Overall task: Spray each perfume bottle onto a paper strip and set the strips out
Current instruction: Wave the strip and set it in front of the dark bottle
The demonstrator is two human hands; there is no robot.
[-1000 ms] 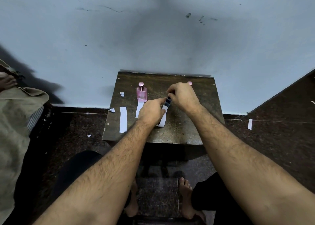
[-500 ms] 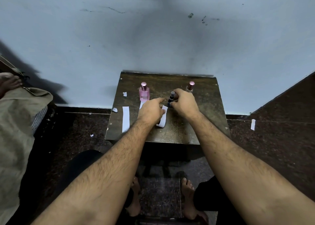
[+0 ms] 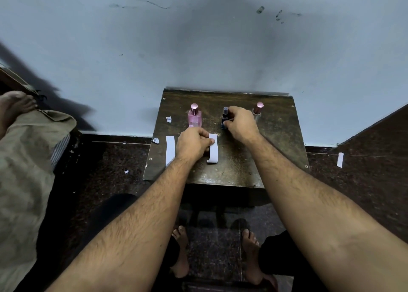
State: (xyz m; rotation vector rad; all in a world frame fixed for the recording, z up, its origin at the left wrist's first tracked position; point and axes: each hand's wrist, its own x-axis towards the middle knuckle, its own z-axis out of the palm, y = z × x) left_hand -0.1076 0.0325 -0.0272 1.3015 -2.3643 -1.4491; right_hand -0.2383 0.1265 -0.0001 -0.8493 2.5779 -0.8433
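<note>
Three perfume bottles stand along the back of a small dark table [image 3: 238,170]: a pink one [image 3: 194,117] at left, a dark blue one [image 3: 224,118] in the middle, and one with a rose cap [image 3: 258,109] at right. My right hand [image 3: 240,123] grips the dark blue bottle, which stands upright on the table. My left hand [image 3: 194,143] pinches a curled white paper strip [image 3: 213,151] just in front of that bottle. Another white strip [image 3: 170,149] lies flat near the table's left edge.
Small paper scraps [image 3: 169,119] lie on the table's left side and on the dark floor. A further strip [image 3: 340,159] lies on the floor at right. A cloth-covered seat [image 3: 28,159] with someone's foot [image 3: 15,106] is at left. The wall stands directly behind the table.
My right hand has carried the dark blue bottle back from the strip and stood it upright in the bottle row. My left hand has kept hold of the curled strip.
</note>
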